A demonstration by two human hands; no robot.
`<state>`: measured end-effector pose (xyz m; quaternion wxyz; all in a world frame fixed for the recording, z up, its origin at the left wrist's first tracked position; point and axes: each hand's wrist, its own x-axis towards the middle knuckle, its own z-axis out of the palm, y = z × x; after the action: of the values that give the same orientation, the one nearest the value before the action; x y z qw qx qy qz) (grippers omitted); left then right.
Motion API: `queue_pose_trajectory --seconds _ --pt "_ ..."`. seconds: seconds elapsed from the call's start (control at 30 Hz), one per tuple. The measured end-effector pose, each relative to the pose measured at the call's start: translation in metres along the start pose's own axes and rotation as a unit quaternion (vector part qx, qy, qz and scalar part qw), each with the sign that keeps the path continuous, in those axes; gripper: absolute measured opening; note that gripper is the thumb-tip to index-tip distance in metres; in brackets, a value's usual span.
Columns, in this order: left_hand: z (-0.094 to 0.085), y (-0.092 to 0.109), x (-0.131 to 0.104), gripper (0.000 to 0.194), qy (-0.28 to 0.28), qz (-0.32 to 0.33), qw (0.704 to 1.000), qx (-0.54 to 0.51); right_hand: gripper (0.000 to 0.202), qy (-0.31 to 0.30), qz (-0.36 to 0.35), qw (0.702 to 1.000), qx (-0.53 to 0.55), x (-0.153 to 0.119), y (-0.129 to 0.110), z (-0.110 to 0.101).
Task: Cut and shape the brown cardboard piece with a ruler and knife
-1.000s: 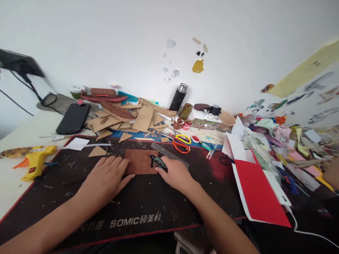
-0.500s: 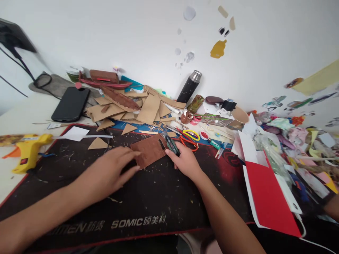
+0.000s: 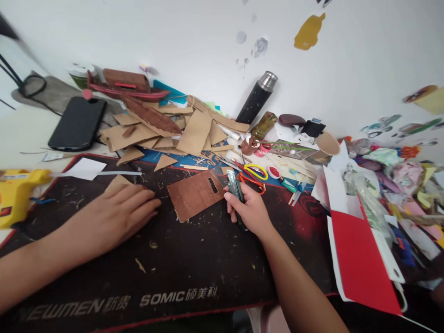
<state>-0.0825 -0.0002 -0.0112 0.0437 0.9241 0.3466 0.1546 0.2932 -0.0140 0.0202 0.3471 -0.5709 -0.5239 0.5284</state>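
Note:
A brown painted cardboard piece (image 3: 192, 196) with a dark slot cut near its right end lies flat on the black desk mat (image 3: 187, 259). My right hand (image 3: 248, 206) is closed around a dark green utility knife (image 3: 236, 190), just past the cardboard's right edge. To the left of the cardboard, apart from it, my left hand (image 3: 118, 215) rests palm down with its fingers stretched out. It partly covers a small tan cardboard triangle (image 3: 117, 181).
Cardboard scraps (image 3: 194, 132) are heaped behind the mat. Scissors with yellow handles (image 3: 256, 172), a black thermos (image 3: 255, 101) and a phone (image 3: 78, 124) stand or lie around them. A yellow glue gun (image 3: 24, 194) is at left, a red sheet (image 3: 362, 259) at right.
My left hand has let go of the brown cardboard and moved left to the small triangle. My right hand has drawn slightly away from the cardboard with the knife. The view has shifted.

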Motion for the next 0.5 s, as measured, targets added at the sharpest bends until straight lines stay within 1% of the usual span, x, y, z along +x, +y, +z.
queue_pose_trajectory --seconds 0.03,0.07,0.1,0.13,0.17,0.2,0.23,0.3,0.37,0.5 --pt "-0.005 -0.006 0.005 0.048 -0.002 -0.019 1.000 0.012 0.042 -0.004 0.001 1.000 -0.001 0.000 -0.001 0.000" --pt "-0.010 -0.009 0.008 0.052 0.011 -0.027 0.999 0.022 0.042 -0.007 0.003 1.000 -0.002 -0.001 -0.001 0.001" --pt "-0.013 -0.009 0.011 0.053 0.028 -0.036 0.999 0.027 0.042 -0.013 0.004 1.000 -0.001 -0.001 -0.002 0.002" --pt "-0.014 -0.006 0.013 0.047 0.023 -0.042 0.999 0.025 0.042 -0.020 0.005 1.000 0.001 -0.002 -0.003 0.002" --pt "-0.014 -0.002 0.014 0.040 0.039 -0.029 0.999 0.017 0.041 -0.031 0.006 0.999 0.004 -0.002 -0.005 0.002" --pt "-0.011 0.002 0.014 0.037 0.062 0.005 0.998 0.007 0.041 -0.046 0.007 0.999 0.006 -0.003 -0.007 0.002" --pt "-0.007 0.005 0.013 0.038 0.065 0.048 0.997 -0.009 0.041 -0.063 0.009 0.998 0.008 -0.004 -0.009 0.002" --pt "0.004 0.008 0.010 0.049 0.054 0.089 0.994 -0.042 0.041 -0.101 0.011 0.995 0.007 -0.006 -0.015 0.002" --pt "0.016 0.006 0.006 0.058 0.044 0.106 0.991 -0.063 0.040 -0.137 0.012 0.990 0.004 -0.009 -0.023 0.002" --pt "0.033 0.003 0.002 0.059 0.062 0.116 0.990 -0.054 0.035 -0.180 0.019 0.983 -0.025 -0.014 -0.035 0.009"
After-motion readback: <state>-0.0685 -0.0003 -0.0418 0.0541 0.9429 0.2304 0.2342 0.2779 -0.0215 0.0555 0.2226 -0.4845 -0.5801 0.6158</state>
